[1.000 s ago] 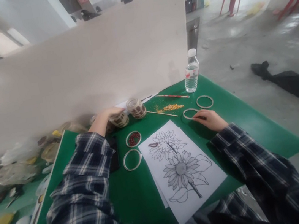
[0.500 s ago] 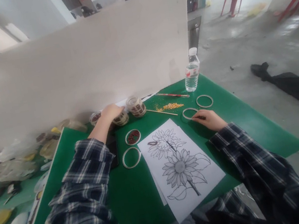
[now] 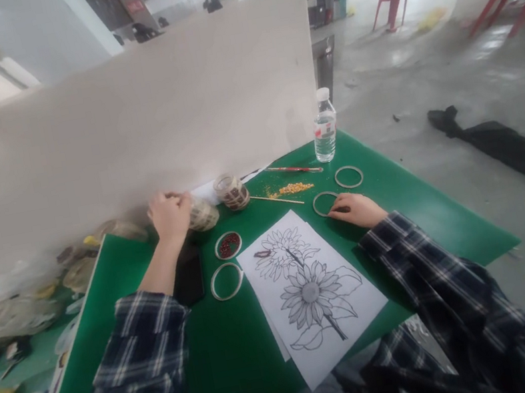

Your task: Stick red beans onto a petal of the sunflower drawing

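Observation:
My left hand (image 3: 172, 216) is at the left end of the row of jars, its fingers curled over. What they hold, if anything, is hidden. Right beside it stands a jar (image 3: 203, 215) with a patterned wrap, partly covered by the hand. A second wrapped jar (image 3: 232, 193) is open at the top. My right hand (image 3: 357, 209) rests on the table, thumb and finger pinched at the edge of a round white-rimmed lid (image 3: 316, 206). Between my arms lies a paper sheet (image 3: 266, 304) with line-drawn sunflowers; a few dark pieces sit on one petal.
Dark red beans fill a small lid (image 3: 216, 250); another rimmed lid (image 3: 213, 285) lies below it. A dark phone (image 3: 189, 277) is near my left forearm. Yellow grains (image 3: 295, 188), a thin stick (image 3: 276, 200), a red brush (image 3: 294, 169), another lid (image 3: 361, 173) and a water bottle (image 3: 324, 135) are farther back.
My left hand has moved left along the jars, from above the middle one to the leftmost. My right hand stays at the lid. The view has shifted slightly.

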A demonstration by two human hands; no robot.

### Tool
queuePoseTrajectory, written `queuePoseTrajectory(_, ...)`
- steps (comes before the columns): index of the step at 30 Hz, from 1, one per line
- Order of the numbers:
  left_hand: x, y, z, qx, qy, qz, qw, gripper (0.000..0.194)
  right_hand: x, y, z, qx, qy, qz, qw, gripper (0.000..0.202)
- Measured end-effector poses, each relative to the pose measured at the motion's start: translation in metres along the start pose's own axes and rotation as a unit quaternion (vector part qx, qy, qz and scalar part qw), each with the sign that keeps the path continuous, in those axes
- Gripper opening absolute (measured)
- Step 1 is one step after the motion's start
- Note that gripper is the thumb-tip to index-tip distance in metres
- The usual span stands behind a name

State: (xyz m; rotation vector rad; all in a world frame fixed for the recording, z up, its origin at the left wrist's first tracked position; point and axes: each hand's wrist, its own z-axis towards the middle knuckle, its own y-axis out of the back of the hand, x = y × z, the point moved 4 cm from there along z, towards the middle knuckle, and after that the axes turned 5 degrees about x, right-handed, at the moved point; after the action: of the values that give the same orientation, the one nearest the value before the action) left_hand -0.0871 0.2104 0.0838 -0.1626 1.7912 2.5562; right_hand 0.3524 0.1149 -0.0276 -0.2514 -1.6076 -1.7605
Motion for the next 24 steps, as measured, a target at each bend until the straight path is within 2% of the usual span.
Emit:
queuePoseTrajectory(2, -0.006, 0.017, -0.006, -0.052, -0.026, -0.051, 0.997, 0.04, 0.001, 0.003, -0.001, -0.023, -0.017, 0.012, 1.0, 0.022)
queuePoseTrajectory(5, -0.028, 0.045, -0.017, -0.068, -0.071, -0.11, 0.989, 0.041, 0.005, 0.007, -0.001, -0.059, -0.038, 0.046, 0.997, 0.031)
queuePoseTrajectory(9, -0.078, 0.067, -0.038, 0.026, -0.059, -0.169, 0.983, 0.044, 0.016, 0.0, 0.0, -0.039, -0.037, 0.121, 0.991, 0.04)
queuePoseTrajectory(12, -0.125, 0.067, -0.053, 0.044, -0.102, -0.307, 0.945, 0.033, 0.025, -0.011, 0.002, 0.021, -0.023, 0.24, 0.97, 0.05)
queuePoseTrajectory(14, -0.156, 0.055, -0.059, 0.06, -0.126, -0.373, 0.917, 0.035, 0.03, -0.018, 0.002, 0.075, -0.023, 0.371, 0.925, 0.059)
queuePoseTrajectory(17, -0.2, 0.02, -0.063, 0.126, -0.104, -0.481, 0.861, 0.037, 0.033, -0.018, 0.001, 0.115, -0.044, 0.496, 0.86, 0.078)
queuePoseTrajectory(19, -0.227, -0.005, -0.067, 0.173, -0.067, -0.539, 0.821, 0.039, 0.029, -0.012, 0.0, 0.091, -0.068, 0.542, 0.833, 0.084)
queuePoseTrajectory(21, -0.251, -0.025, -0.072, 0.175, -0.05, -0.571, 0.8, 0.043, 0.022, -0.005, -0.001, 0.045, -0.102, 0.581, 0.806, 0.077)
queuePoseTrajectory(24, -0.28, -0.05, -0.08, 0.186, -0.037, -0.621, 0.761, 0.047, 0.006, 0.007, -0.002, -0.033, -0.144, 0.573, 0.807, 0.058)
